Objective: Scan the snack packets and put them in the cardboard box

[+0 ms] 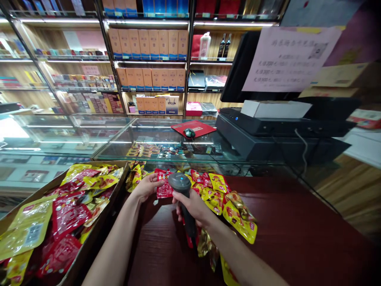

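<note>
My right hand (195,208) is wrapped round the handle of a dark barcode scanner (180,183), its head pointing away from me. Just left of the scanner head, my left hand (148,186) pinches the edge of a red snack packet (163,190), whose right side is partly hidden by the scanner. Beyond and to the right of the scanner lie several red and yellow snack packets (218,182) on the dark wooden counter (276,226). More packets, some gold, show under my right forearm. A cardboard box (117,194) heaped with similar packets stands to my left.
Past the counter is a glass display case (133,139) with a mouse (189,133) on a red mat (202,128). At the right stand a monitor (238,67) with a paper sign and a dark cash drawer (253,139). Stocked shelves (149,61) line the wall.
</note>
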Demonstrator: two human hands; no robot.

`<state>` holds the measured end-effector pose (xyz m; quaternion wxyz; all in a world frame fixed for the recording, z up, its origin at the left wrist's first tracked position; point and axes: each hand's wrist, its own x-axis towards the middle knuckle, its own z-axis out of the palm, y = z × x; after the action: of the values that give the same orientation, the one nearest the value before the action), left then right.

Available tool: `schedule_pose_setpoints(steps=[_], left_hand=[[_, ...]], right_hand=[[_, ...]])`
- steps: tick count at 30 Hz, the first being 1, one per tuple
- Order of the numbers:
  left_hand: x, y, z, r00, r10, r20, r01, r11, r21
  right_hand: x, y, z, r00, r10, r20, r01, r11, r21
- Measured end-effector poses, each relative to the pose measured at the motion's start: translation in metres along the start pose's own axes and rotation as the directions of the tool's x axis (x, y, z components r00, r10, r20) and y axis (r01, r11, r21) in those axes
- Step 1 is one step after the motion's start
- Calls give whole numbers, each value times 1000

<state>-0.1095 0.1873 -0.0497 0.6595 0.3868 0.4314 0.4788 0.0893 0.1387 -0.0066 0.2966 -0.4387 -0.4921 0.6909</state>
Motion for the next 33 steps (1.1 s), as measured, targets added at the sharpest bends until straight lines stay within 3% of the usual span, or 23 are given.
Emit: schedule_pose_setpoints(steps=[14,24,33], left_hand=[[4,-10,1,999,22,-45,-21,999,38],[-1,-4,7,1000,11,-17,-10,998,59],[-1,-5,6,998,7,-56,-4,999,51]], right_hand=[[6,9,1,1000,-10,-27,8,998,-63],[5,5,2,1000,11,-20,-12,999,-49],[3,4,3,1000,19,-22,-20,999,-46]])
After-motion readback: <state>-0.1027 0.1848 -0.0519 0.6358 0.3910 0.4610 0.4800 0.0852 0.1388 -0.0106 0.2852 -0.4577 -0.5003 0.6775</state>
